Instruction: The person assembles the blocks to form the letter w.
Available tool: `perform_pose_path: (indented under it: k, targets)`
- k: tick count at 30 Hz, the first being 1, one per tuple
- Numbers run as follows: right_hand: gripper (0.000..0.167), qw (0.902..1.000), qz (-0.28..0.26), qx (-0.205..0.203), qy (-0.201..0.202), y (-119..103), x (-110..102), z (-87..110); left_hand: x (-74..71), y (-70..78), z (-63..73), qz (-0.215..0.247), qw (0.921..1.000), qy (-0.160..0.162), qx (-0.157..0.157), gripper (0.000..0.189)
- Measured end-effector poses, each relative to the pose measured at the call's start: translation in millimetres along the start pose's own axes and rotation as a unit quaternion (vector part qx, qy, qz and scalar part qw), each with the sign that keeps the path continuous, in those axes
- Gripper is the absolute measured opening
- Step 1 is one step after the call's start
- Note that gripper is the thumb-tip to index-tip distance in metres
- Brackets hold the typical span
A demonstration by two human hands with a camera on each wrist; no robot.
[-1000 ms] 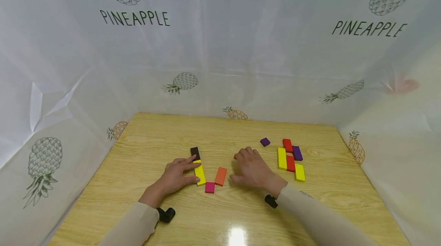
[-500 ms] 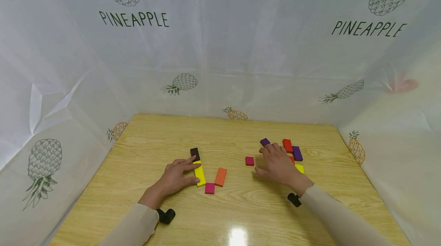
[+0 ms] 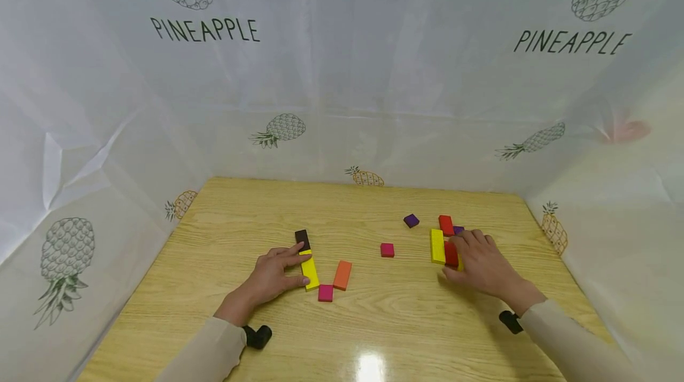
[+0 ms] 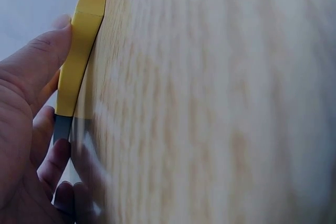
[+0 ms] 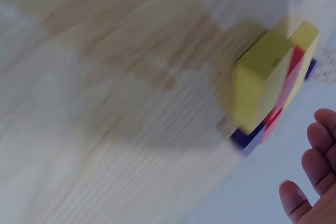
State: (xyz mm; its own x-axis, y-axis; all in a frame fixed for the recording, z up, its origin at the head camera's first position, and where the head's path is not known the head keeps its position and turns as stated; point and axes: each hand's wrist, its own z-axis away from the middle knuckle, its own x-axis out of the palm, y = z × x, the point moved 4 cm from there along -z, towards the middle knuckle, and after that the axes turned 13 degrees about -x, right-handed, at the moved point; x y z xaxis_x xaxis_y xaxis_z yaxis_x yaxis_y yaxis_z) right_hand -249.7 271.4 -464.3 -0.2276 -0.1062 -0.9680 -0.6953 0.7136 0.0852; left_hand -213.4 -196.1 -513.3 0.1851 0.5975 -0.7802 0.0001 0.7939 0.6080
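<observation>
In the head view my left hand (image 3: 274,274) rests its thumb on a long yellow block (image 3: 310,273) and a fingertip on the black block (image 3: 302,239) at its far end. The left wrist view shows the thumb (image 4: 39,59) against the side of the yellow block (image 4: 79,59). A magenta square (image 3: 325,293) and an orange block (image 3: 342,275) lie to its right. My right hand (image 3: 486,266) hovers with loosely bent fingers over the right-hand group, partly hiding a yellow block and a purple one (image 3: 458,230). In the right wrist view its fingers look apart from the yellow block (image 5: 249,90).
A second magenta square (image 3: 387,250) and a small purple block (image 3: 411,220) lie singly on the wooden table (image 3: 256,204). Another yellow block (image 3: 437,246) and two red blocks (image 3: 446,225) belong to the right group. White pineapple-print sheeting (image 3: 342,85) encloses the table's back and sides.
My right hand has moved right, from beside the orange block to the right-hand group. A magenta square, not visible at first, now lies uncovered mid-table. The left hand stays put.
</observation>
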Motion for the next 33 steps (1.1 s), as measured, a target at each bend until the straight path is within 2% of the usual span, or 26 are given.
perform_pose_path:
  k: [7, 14, 33]
  targets:
    - [0.068, 0.9990, 0.032, -0.024, -0.020, 14, -1, 24.7, -1.3, 0.0, 0.5, -0.002, 1.0000, 0.003, -0.004, 0.060]
    - [0.068, 0.9976, 0.043, -0.041, -0.035, 20, 3, 35.7, -1.1, 0.6, 0.8, -0.004, 1.0000, 0.004, -0.005, 0.060]
    - [0.056, 0.9989, -0.020, -0.011, -0.041, 29, 11, 41.7, 0.6, -0.1, 0.0, -0.003, 1.0000, 0.002, -0.005, 0.060]
